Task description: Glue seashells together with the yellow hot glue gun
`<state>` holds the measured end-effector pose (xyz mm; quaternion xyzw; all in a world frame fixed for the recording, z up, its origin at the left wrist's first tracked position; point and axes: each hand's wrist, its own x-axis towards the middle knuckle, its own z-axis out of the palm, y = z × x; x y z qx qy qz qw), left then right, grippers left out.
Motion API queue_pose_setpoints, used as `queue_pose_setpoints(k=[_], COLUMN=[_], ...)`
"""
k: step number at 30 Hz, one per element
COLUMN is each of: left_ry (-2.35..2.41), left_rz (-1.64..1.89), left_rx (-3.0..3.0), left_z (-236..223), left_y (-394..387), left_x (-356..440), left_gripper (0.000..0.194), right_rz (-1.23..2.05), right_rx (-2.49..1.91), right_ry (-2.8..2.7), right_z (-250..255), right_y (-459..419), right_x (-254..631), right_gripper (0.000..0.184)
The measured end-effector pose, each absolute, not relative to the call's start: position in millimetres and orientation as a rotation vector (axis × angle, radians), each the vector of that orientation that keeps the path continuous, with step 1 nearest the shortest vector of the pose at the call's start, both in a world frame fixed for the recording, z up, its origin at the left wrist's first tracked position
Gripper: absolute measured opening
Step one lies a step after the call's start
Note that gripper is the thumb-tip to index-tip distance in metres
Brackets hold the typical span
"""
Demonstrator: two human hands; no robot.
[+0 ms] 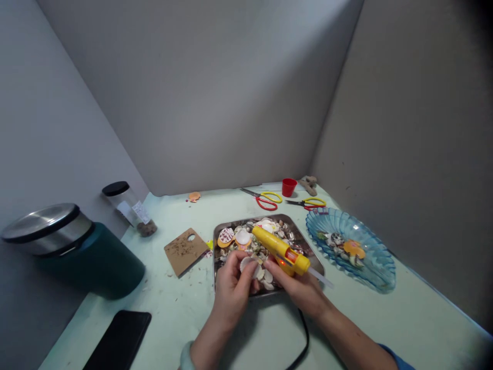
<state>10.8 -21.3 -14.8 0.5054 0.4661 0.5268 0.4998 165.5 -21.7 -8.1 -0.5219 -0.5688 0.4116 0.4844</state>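
A pale scallop shell is pinched between the thumb and fingers of my left hand. My right hand is closed around a yellow hot glue gun, whose nozzle points up and to the left, away from the shell. A clear glue stick pokes out of its rear, and an orange light glows on its side. Both hands are over the near part of a metal tray full of mixed shells. My right fingertips lie close to the held shell; whether they touch it I cannot tell.
A blue glass dish with shells is at right. Behind the tray are two pairs of scissors and a red cup. Leftward are a cardboard piece, a jar, a green flask and a black phone. A cord trails nearby.
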Motion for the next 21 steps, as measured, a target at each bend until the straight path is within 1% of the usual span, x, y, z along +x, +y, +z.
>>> queue_pose_setpoints(k=[7, 14, 21], left_ry=[1.048, 1.056, 1.043], left_rz=[1.204, 1.193, 1.214], left_rx=[1.238, 1.206, 1.175], left_z=[-12, -10, -8], left_y=[-20, -21, -20], left_x=[9, 10, 11], left_gripper=[0.027, 0.029, 0.030], right_rz=[1.015, 0.923, 1.063], right_rx=[-1.294, -1.216, -1.286], right_ry=[-1.393, -1.510, -1.390], right_z=[2, 5, -6], right_y=[-23, -21, -20], right_x=[167, 170, 172], right_gripper=[0.027, 0.021, 0.028])
